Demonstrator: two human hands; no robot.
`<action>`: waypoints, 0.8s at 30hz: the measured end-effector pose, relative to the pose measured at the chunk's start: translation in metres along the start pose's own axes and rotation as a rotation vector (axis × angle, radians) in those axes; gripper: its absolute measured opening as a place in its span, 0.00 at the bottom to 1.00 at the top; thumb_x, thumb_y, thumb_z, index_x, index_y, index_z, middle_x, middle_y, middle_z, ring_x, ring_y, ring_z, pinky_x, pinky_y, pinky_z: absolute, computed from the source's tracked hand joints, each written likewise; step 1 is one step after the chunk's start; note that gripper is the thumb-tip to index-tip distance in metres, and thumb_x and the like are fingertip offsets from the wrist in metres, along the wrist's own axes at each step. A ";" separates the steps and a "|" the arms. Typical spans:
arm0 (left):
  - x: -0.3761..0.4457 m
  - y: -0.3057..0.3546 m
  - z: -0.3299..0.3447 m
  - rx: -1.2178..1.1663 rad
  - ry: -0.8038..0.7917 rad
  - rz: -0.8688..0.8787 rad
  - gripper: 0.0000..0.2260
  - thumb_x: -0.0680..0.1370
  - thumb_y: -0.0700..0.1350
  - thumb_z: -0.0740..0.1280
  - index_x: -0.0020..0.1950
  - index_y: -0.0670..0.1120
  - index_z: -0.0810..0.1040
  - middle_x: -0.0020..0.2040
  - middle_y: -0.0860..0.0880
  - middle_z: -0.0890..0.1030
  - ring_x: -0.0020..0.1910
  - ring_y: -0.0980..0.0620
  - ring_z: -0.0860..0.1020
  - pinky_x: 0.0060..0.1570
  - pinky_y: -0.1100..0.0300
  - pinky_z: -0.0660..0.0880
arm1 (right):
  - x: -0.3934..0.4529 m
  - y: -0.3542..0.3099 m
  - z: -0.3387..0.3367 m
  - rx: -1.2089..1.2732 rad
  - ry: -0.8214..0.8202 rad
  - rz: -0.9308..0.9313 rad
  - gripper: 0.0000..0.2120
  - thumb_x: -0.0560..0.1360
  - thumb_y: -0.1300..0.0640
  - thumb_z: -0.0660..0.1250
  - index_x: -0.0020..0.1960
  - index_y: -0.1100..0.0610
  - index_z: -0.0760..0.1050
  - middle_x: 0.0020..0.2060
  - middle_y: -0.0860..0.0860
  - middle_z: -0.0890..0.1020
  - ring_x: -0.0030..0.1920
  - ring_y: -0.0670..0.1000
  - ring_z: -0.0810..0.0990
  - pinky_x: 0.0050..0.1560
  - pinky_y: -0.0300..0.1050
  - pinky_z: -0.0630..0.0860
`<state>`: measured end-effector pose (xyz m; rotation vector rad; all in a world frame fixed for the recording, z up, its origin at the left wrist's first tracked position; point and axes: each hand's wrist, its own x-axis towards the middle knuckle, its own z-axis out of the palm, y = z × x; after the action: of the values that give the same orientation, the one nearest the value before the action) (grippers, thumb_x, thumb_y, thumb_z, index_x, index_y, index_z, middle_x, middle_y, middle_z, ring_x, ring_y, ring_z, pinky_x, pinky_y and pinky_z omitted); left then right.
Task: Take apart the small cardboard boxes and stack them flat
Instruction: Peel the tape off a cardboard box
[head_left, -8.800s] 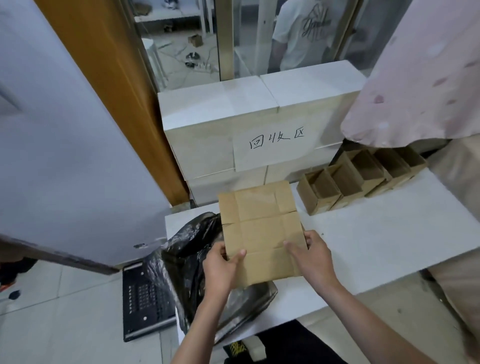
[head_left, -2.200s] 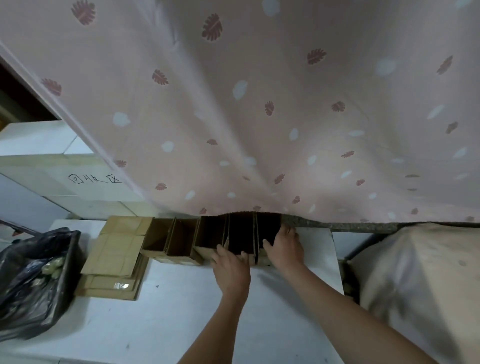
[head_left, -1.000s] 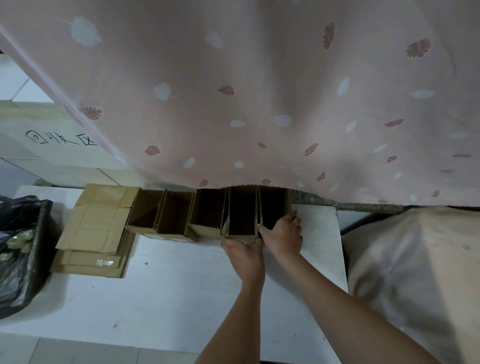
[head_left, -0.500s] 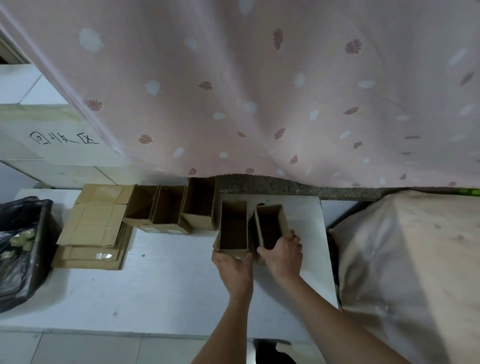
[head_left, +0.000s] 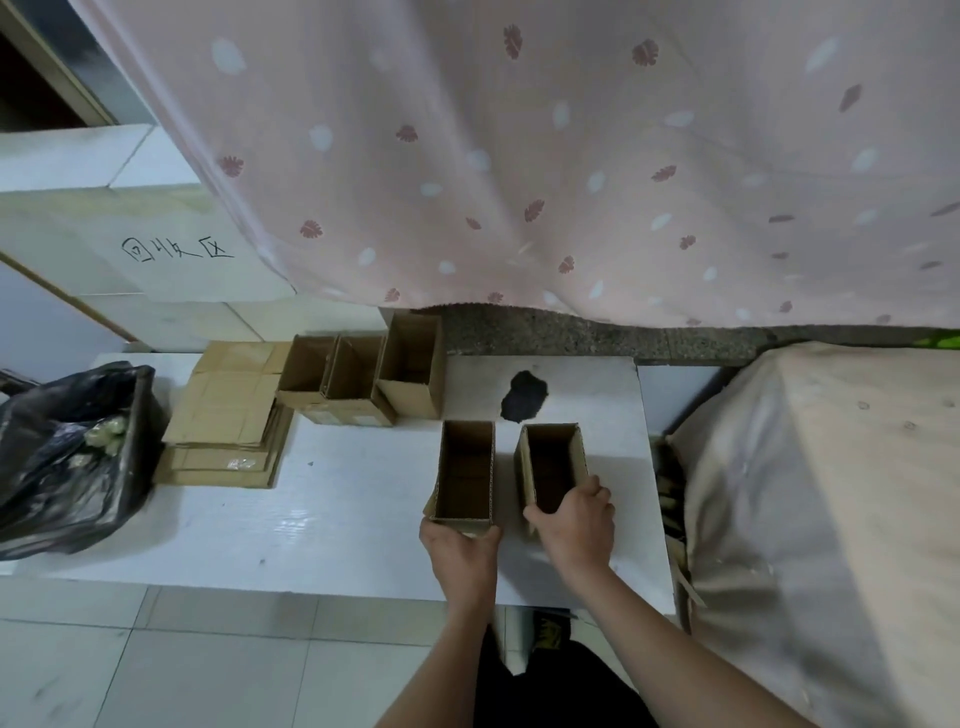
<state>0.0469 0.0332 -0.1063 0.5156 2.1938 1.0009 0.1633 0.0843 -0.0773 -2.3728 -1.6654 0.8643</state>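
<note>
Two open-topped small cardboard boxes stand side by side on the white table, near its front right. My left hand grips the near end of the left box. My right hand grips the near end of the right box, fingers over its rim. Three more open boxes stand in a row at the back of the table. A stack of flattened cardboard lies at the back left.
A black plastic bag slumps over the table's left end. A pink patterned curtain hangs above the back edge. A cloth-covered bulk stands right of the table. A dark patch marks the tabletop behind the two boxes.
Both hands have pulled the two boxes out of the row under the curtain toward the table's front edge; the boxes now stand a little apart.
</note>
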 end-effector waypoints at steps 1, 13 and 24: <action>-0.004 -0.004 -0.004 0.010 -0.010 0.005 0.35 0.65 0.43 0.81 0.67 0.48 0.66 0.55 0.53 0.70 0.52 0.50 0.75 0.54 0.57 0.76 | -0.005 0.002 0.001 -0.003 0.004 -0.001 0.44 0.69 0.38 0.73 0.72 0.64 0.60 0.63 0.60 0.72 0.60 0.58 0.75 0.56 0.48 0.76; -0.017 -0.025 -0.027 -0.029 -0.061 -0.016 0.36 0.67 0.40 0.81 0.69 0.46 0.64 0.58 0.50 0.71 0.56 0.51 0.74 0.57 0.58 0.75 | -0.045 0.006 0.013 0.019 0.030 0.069 0.43 0.69 0.39 0.73 0.71 0.64 0.61 0.62 0.59 0.72 0.59 0.59 0.75 0.52 0.48 0.76; -0.014 -0.018 -0.027 0.085 -0.103 -0.119 0.46 0.68 0.44 0.81 0.77 0.40 0.55 0.70 0.40 0.65 0.64 0.39 0.73 0.62 0.49 0.75 | -0.041 0.009 0.006 0.095 -0.013 0.121 0.39 0.71 0.43 0.74 0.69 0.66 0.63 0.62 0.60 0.71 0.60 0.60 0.74 0.53 0.50 0.76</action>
<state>0.0367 -0.0004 -0.1014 0.4588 2.1549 0.8040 0.1580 0.0429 -0.0702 -2.4281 -1.4630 0.9574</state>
